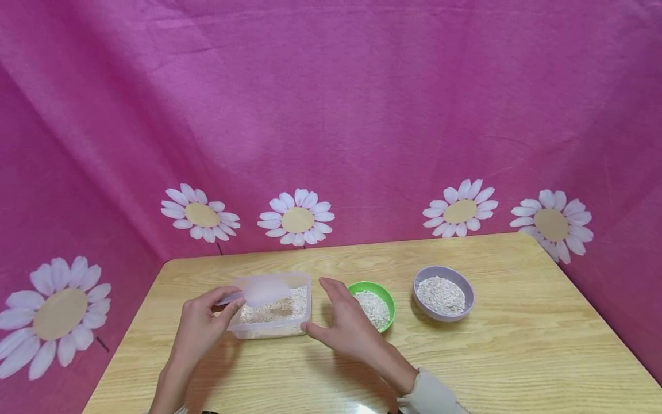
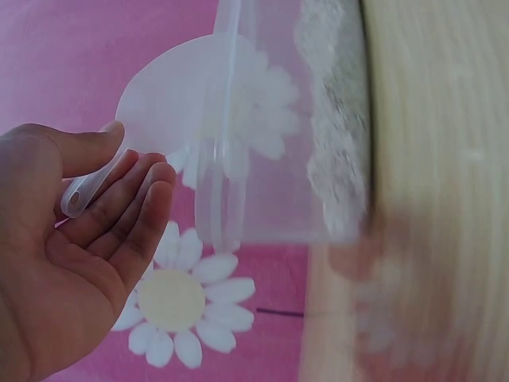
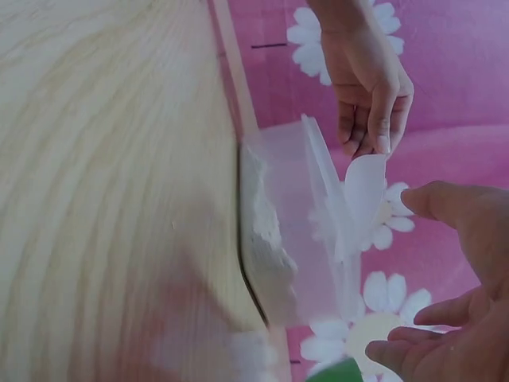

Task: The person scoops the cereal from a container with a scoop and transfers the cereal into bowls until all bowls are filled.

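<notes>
A translucent white scoop point(image 1: 266, 292) is pinched by its handle between the thumb and fingers of my left hand point(image 1: 200, 322). Its bowl is over the clear plastic container point(image 1: 269, 332), which holds pale rolled oats point(image 1: 297, 305). In the left wrist view the scoop's handle point(image 2: 83, 191) lies along the curled fingers. My right hand point(image 1: 351, 328) is held with spread fingers between the container and a green bowl point(image 1: 391, 299), partly covering that bowl. Nothing is in its grasp; in the right wrist view its fingers are apart from the container point(image 3: 294, 175).
Oats fill much of the green bowl. To its right stands a purple bowl point(image 1: 469, 287), also with oats. Everything stands on a wooden table point(image 1: 517, 345), with a pink cloth point(image 1: 331, 115) printed with daisies hanging behind and beside it.
</notes>
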Action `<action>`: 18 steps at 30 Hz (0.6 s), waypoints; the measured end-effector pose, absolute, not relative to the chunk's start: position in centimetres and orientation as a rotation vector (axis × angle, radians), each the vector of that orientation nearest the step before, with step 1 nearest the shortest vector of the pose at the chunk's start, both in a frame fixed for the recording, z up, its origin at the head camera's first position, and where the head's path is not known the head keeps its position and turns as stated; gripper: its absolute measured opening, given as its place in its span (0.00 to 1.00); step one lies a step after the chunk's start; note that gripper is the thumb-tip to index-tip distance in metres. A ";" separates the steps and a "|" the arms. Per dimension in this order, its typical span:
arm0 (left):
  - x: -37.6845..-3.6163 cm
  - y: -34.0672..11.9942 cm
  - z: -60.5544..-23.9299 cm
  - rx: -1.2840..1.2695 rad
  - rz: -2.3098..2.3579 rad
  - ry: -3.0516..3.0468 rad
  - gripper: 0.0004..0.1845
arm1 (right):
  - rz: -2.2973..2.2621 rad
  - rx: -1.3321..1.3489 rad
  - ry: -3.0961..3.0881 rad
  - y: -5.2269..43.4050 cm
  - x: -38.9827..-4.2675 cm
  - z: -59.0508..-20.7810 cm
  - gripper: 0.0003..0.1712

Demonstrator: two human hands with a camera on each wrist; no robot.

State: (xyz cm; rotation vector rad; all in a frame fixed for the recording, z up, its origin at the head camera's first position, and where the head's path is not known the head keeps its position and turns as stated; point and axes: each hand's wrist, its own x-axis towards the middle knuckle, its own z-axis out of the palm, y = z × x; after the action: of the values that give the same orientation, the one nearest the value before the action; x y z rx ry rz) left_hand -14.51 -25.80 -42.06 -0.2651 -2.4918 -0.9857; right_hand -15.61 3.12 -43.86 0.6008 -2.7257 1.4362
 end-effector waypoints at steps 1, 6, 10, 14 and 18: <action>-14.4 -26.1 -42.2 -0.264 -0.987 -2.483 0.08 | 1.447 0.612 -2.730 2.8 -15.6 -43.9 0.54; -13.6 -27.8 -43.2 -0.236 -0.945 -2.469 0.09 | 1.484 0.631 -2.781 1.2 -15.5 -44.3 0.54; -13.2 -28.7 -43.7 -0.213 -0.902 -2.492 0.08 | 1.471 0.618 -2.807 0.3 -15.5 -44.7 0.55; -13.3 -29.0 -44.0 -0.223 -0.886 -2.500 0.08 | 1.461 0.585 -2.799 -0.4 -15.6 -45.1 0.55; -13.3 -29.2 -44.3 -0.228 -0.877 -2.503 0.08 | 1.477 0.548 -2.784 -0.6 -15.7 -45.5 0.55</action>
State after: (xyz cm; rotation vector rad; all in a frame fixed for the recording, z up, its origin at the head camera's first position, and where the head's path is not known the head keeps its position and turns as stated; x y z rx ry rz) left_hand -13.34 -29.18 -44.30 -0.2278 -2.5030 -0.8774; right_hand -15.69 -0.61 -45.48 0.5484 -2.7836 1.4770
